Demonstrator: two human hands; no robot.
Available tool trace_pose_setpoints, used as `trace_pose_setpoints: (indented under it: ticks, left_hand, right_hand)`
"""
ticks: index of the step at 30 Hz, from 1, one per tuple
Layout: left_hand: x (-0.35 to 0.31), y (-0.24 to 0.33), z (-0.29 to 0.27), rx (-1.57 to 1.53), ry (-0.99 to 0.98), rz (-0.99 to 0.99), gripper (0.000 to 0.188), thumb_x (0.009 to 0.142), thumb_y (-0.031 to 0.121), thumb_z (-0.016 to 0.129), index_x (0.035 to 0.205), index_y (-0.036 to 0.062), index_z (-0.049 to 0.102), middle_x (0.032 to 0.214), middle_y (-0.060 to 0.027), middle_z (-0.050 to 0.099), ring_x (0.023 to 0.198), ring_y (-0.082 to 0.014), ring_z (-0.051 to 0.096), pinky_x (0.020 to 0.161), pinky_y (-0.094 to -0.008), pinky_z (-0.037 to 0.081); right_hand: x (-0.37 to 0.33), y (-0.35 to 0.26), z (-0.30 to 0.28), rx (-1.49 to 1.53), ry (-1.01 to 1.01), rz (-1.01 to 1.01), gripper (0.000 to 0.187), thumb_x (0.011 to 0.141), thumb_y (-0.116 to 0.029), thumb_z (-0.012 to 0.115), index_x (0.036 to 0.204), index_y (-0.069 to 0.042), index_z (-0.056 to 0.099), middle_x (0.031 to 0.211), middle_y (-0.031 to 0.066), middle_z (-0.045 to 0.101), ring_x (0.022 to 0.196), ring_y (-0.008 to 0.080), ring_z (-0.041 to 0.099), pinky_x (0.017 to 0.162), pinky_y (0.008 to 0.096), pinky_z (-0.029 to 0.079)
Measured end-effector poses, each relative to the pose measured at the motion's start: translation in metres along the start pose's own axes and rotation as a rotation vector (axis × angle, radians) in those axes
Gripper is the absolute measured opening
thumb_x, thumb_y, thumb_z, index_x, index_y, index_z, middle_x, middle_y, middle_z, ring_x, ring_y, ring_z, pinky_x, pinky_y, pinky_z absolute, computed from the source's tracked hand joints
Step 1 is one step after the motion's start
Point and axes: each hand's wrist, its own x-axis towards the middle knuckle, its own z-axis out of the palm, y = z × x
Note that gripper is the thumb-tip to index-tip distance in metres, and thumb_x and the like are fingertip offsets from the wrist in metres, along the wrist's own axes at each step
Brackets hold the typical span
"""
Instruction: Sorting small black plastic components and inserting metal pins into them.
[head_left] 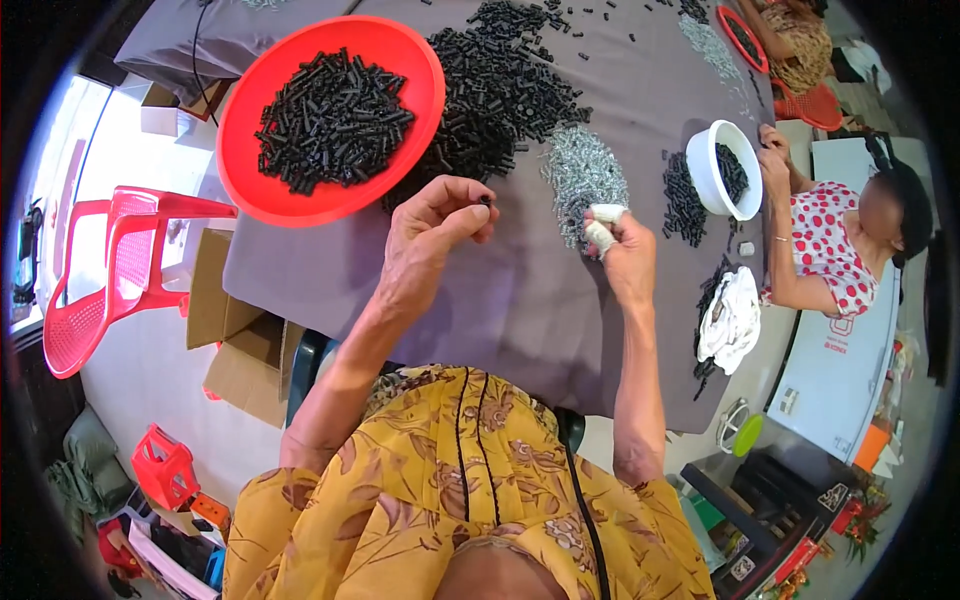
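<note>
My left hand [435,225] is closed, with a small black tube-like piece [486,200] pinched between thumb and fingers; only its end shows. Over the near edge of a pile of small clear or silvery pieces [585,170] is my right hand [628,262], thumb and forefinger wrapped in white tape and drawn together. Whatever sits between those fingertips is too small to make out. Beyond my left hand lies a big heap of black tube-like pieces [500,95]. A round red tray [240,150], filled with more of them, rests at the heap's left side.
A grey cloth covers the table [500,310]. To the right stand a white bowl [722,195] of black pieces and a crumpled white cloth [730,320]. A co-worker [830,235] sits at the right edge. Red chair [130,260] and cardboard box [240,330] are on the left.
</note>
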Motion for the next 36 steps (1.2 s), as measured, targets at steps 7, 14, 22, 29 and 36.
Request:
trace_pose_setpoints:
  ticks: [7, 14, 22, 29, 36]
  left_hand:
    - [0.001, -0.006, 0.000, 0.037, -0.035, -0.022, 0.019, 0.086, 0.009, 0.062, 0.103, 0.0011, 0.061, 0.090, -0.0047, 0.063, 0.077, -0.0104, 0.058, 0.073, -0.0235, 0.047]
    - [0.004, -0.006, 0.003, 0.077, -0.043, -0.032, 0.019, 0.086, 0.009, 0.062, 0.103, 0.0000, 0.061, 0.090, -0.0054, 0.064, 0.078, -0.0106, 0.059, 0.075, -0.0241, 0.047]
    - [0.007, -0.011, 0.002, 0.065, -0.075, -0.044, 0.018, 0.086, 0.009, 0.062, 0.102, 0.0003, 0.062, 0.091, -0.0051, 0.065, 0.077, -0.0100, 0.059, 0.074, -0.0244, 0.048]
    - [0.013, -0.015, 0.009, 0.095, -0.104, -0.068, 0.018, 0.086, 0.009, 0.062, 0.102, 0.0009, 0.063, 0.088, -0.0031, 0.064, 0.077, -0.0092, 0.058, 0.074, -0.0234, 0.047]
    - [0.022, -0.024, 0.019, 0.098, -0.157, -0.071, 0.020, 0.085, 0.009, 0.063, 0.103, 0.0003, 0.062, 0.088, -0.0023, 0.063, 0.078, -0.0086, 0.057, 0.074, -0.0230, 0.046]
  right_hand:
    - [0.014, 0.003, 0.024, -0.731, 0.010, -0.545, 0.019, 0.067, 0.001, 0.058, 0.084, -0.006, 0.062, 0.075, 0.0143, 0.060, 0.067, 0.0361, 0.059, 0.056, 0.0436, 0.047]
    - [0.029, -0.008, 0.033, -0.983, -0.080, -0.671, 0.013, 0.066, 0.000, 0.059, 0.077, -0.005, 0.056, 0.073, 0.0141, 0.059, 0.067, 0.0328, 0.061, 0.059, 0.0431, 0.049]
    - [0.049, -0.009, 0.028, -0.882, -0.182, -0.710, 0.013, 0.067, 0.000, 0.058, 0.080, -0.003, 0.056, 0.079, 0.0149, 0.061, 0.073, 0.0327, 0.062, 0.064, 0.0420, 0.049]
    - [0.041, -0.012, 0.009, -0.175, -0.154, -0.185, 0.012, 0.076, -0.001, 0.063, 0.088, -0.001, 0.065, 0.073, 0.0062, 0.065, 0.062, 0.0120, 0.058, 0.056, 0.0271, 0.046]
    - [0.015, -0.054, 0.007, 0.039, -0.291, -0.086, 0.013, 0.078, -0.002, 0.066, 0.090, -0.001, 0.066, 0.075, 0.0007, 0.065, 0.064, 0.0061, 0.056, 0.052, 0.0236, 0.045]
